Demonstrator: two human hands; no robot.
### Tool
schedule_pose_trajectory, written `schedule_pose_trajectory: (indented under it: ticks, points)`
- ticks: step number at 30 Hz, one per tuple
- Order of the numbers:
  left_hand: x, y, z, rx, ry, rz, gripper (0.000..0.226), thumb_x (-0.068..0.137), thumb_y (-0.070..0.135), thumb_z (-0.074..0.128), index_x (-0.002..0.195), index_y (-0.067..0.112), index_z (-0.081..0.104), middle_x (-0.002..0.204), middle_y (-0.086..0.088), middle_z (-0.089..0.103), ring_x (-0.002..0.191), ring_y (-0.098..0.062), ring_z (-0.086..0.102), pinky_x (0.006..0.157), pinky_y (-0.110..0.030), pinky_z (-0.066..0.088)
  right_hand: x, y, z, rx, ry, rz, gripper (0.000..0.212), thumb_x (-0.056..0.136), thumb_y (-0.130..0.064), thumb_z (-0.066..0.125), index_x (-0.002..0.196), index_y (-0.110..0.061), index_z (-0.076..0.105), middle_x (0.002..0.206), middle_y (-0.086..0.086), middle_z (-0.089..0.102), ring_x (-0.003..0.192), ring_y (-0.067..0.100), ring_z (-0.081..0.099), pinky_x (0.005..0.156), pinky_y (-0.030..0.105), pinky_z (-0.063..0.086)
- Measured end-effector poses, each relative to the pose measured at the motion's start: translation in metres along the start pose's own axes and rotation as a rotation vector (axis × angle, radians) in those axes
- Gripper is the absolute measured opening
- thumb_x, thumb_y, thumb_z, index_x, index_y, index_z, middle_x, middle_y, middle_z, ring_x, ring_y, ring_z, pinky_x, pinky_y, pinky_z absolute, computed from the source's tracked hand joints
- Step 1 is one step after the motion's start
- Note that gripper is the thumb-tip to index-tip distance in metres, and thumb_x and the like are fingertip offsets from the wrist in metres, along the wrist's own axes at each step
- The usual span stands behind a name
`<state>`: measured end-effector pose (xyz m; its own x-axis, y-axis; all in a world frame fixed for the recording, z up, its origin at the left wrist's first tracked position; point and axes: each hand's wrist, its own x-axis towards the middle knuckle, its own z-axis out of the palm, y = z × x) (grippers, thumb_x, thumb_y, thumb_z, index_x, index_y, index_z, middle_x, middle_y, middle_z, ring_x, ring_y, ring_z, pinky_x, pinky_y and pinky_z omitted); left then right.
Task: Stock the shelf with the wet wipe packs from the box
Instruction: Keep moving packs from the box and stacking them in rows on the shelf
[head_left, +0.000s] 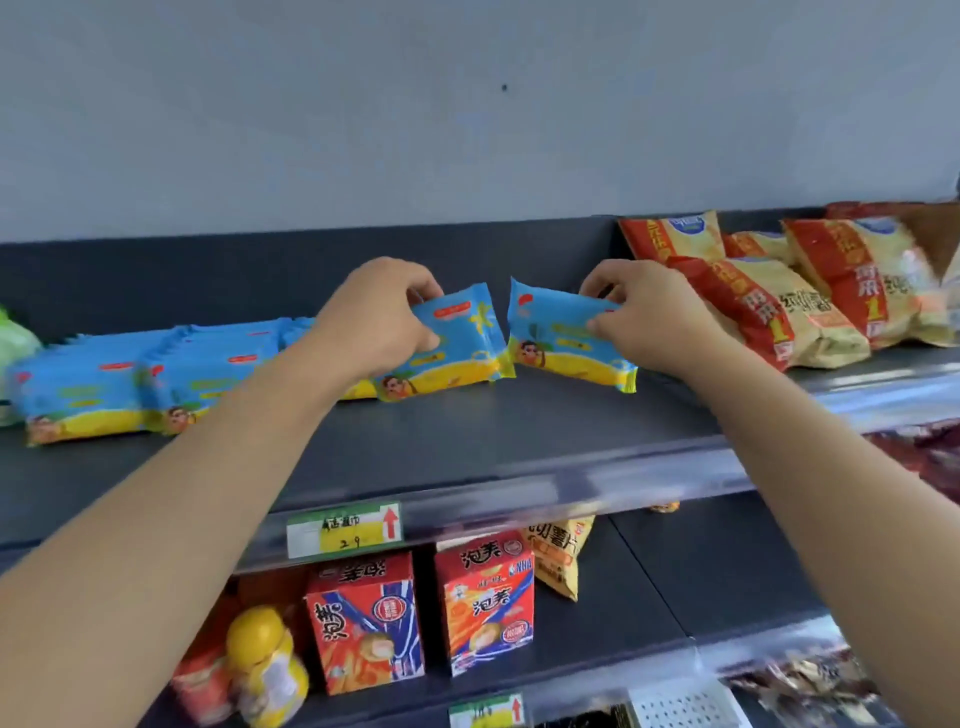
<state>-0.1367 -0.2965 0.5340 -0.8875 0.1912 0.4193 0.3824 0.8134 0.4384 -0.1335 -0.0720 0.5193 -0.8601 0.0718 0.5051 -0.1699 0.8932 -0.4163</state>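
Two wet wipe packs up, one per hand: left hand pinches the left pack, right hand pinches the right pack, both between my hands, long axes side to side, inner ends nearly touching low over the shelf; shelved row lies beyond my left hand, three stacks at least, exact count unclear.

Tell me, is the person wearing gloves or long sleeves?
No. The left grip and right grip are bare, with no gloves or rings showing. The left forearm and right forearm are bare too: no sleeves, watch or bracelets in view.
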Motion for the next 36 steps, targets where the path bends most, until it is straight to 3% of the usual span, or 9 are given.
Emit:
schedule_pose_trajectory:
  ticks: [2, 5, 9, 14, 16, 23, 29, 36]
  points:
    - [0.010, -0.027, -0.014, 0.077, 0.025, -0.045, 0.029, 0.076, 0.002, 0.071, 0.104, 0.012, 0.067, 0.096, -0.003, 0.061, 0.085, -0.017, 0.054, 0.068, -0.025, 0.039, 0.021, -0.017, 0.021, -0.016, -0.037, -0.045, 0.026, 0.079, -0.005, 0.055, 0.092, -0.026, 0.061, 0.090, -0.005, 0.055, 0.093, 0.027, 0.058, 0.090, 0.045, 0.048]
    - [0.027, -0.063, -0.021, 0.162, -0.001, -0.093, 0.031, 0.077, 0.002, 0.070, 0.106, 0.011, 0.067, 0.102, -0.005, 0.064, 0.084, -0.018, 0.055, 0.058, -0.025, 0.041, 0.050, -0.037, 0.052, -0.051, -0.098, -0.061, 0.028, 0.081, -0.005, 0.053, 0.095, -0.028, 0.060, 0.095, -0.006, 0.055, 0.091, 0.021, 0.052, 0.097, 0.042, 0.042]
    - [0.051, -0.103, 0.000, 0.278, -0.083, -0.132, 0.036, 0.076, 0.005, 0.073, 0.110, 0.012, 0.061, 0.117, -0.005, 0.058, 0.106, -0.024, 0.056, 0.081, -0.030, 0.043, 0.083, -0.048, 0.096, -0.112, -0.219, -0.070, 0.029, 0.086, -0.009, 0.051, 0.106, -0.028, 0.059, 0.121, -0.003, 0.059, 0.114, 0.026, 0.051, 0.098, 0.041, 0.031]
    - [0.070, -0.136, 0.024, 0.314, -0.142, -0.128, 0.026, 0.080, 0.004, 0.067, 0.091, 0.014, 0.046, 0.099, -0.003, 0.051, 0.084, -0.019, 0.045, 0.066, -0.029, 0.036, 0.101, -0.041, 0.146, -0.078, -0.326, -0.001, 0.032, 0.089, -0.010, 0.050, 0.115, -0.027, 0.056, 0.124, 0.004, 0.056, 0.115, 0.029, 0.047, 0.100, 0.040, 0.034]
    - [0.075, -0.142, 0.030, 0.331, -0.129, -0.113, 0.022, 0.083, 0.003, 0.064, 0.091, 0.014, 0.047, 0.095, -0.002, 0.050, 0.081, -0.018, 0.043, 0.062, -0.028, 0.035, 0.104, -0.035, 0.158, -0.068, -0.298, 0.014, 0.031, 0.090, -0.015, 0.053, 0.118, -0.028, 0.056, 0.128, 0.007, 0.051, 0.118, 0.030, 0.043, 0.099, 0.040, 0.038]
    - [0.082, -0.157, 0.045, 0.407, -0.068, -0.024, 0.035, 0.080, -0.001, 0.063, 0.109, 0.012, 0.048, 0.111, -0.004, 0.045, 0.105, -0.019, 0.038, 0.083, -0.032, 0.044, 0.104, -0.026, 0.171, -0.107, -0.147, -0.073, 0.043, 0.081, -0.020, 0.067, 0.120, -0.024, 0.048, 0.124, 0.006, 0.040, 0.117, 0.026, 0.033, 0.096, 0.038, 0.040]
    - [0.080, -0.155, 0.047, 0.408, -0.044, 0.021, 0.038, 0.081, -0.007, 0.057, 0.112, 0.013, 0.046, 0.115, -0.004, 0.042, 0.106, -0.019, 0.036, 0.084, -0.032, 0.046, 0.102, -0.031, 0.174, -0.187, -0.130, -0.110, 0.046, 0.086, -0.020, 0.062, 0.128, -0.025, 0.045, 0.131, 0.005, 0.041, 0.121, 0.026, 0.033, 0.097, 0.037, 0.036]
    - [0.069, -0.147, 0.045, 0.391, -0.041, 0.026, 0.054, 0.082, -0.005, 0.057, 0.130, 0.014, 0.040, 0.127, -0.004, 0.040, 0.118, -0.020, 0.035, 0.091, -0.031, 0.042, 0.087, -0.035, 0.164, -0.169, -0.057, -0.122, 0.047, 0.088, -0.015, 0.055, 0.133, -0.021, 0.044, 0.137, 0.004, 0.041, 0.126, 0.027, 0.031, 0.101, 0.036, 0.030]
